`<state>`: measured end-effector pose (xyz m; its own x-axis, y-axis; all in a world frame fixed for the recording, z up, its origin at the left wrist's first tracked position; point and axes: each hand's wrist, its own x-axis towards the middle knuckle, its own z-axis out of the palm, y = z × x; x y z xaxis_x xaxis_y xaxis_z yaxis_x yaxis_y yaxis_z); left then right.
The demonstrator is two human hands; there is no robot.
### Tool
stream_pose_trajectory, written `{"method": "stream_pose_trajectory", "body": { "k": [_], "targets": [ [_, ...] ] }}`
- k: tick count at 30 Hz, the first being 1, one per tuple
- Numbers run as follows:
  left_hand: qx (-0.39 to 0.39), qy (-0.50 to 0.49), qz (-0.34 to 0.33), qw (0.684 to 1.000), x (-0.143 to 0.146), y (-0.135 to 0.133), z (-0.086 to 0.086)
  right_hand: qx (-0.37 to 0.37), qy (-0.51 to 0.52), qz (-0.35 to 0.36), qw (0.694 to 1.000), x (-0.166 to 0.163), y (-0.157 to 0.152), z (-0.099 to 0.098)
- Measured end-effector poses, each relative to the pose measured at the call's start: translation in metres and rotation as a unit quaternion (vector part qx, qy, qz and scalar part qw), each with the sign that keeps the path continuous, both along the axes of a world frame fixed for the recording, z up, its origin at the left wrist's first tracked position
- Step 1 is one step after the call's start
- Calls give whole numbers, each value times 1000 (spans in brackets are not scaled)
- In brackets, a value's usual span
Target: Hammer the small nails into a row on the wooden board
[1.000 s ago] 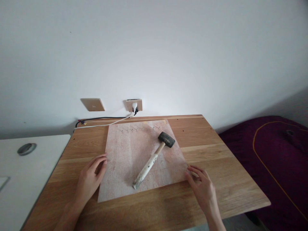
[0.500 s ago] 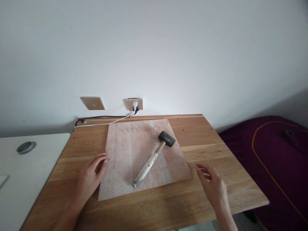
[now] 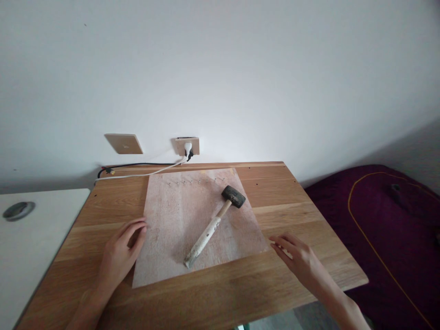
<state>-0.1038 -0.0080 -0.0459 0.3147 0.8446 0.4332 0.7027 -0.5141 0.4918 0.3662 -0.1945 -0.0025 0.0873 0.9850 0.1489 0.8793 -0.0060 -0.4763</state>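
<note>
Two hands rest on one wooden counter (image 3: pixel 282 279). The left hand (image 3: pixel 118 254) lies flat, fingers loosely spread, holding nothing, touching the left edge of the single pale board (image 3: pixel 178 220). The right hand (image 3: pixel 297 259) is open and empty just past the board's right corner at 4 o'clock. One mallet (image 3: pixel 215 225) lies on the board: black head, light wooden handle streaked with white. Its long axis runs diagonally, head toward 1 o'clock, handle end toward 7 o'clock. A row of small nails (image 3: pixel 192 181) lines the board's far edge.
</note>
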Motion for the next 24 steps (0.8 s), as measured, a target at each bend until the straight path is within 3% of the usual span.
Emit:
{"method": "stream_pose_trajectory", "body": {
  "k": [11, 20, 24],
  "targets": [
    [-2, 1, 6, 1000, 0, -1, 1, -76, -72, 93, 990, -5, 0, 4],
    [-13, -6, 6, 1000, -1, 0, 0, -57, -67, 78, 993, -5, -4, 0],
    [-16, -4, 8, 1000, -1, 0, -1, -27, -74, 20, 997, -6, -2, -2]
  ]
}}
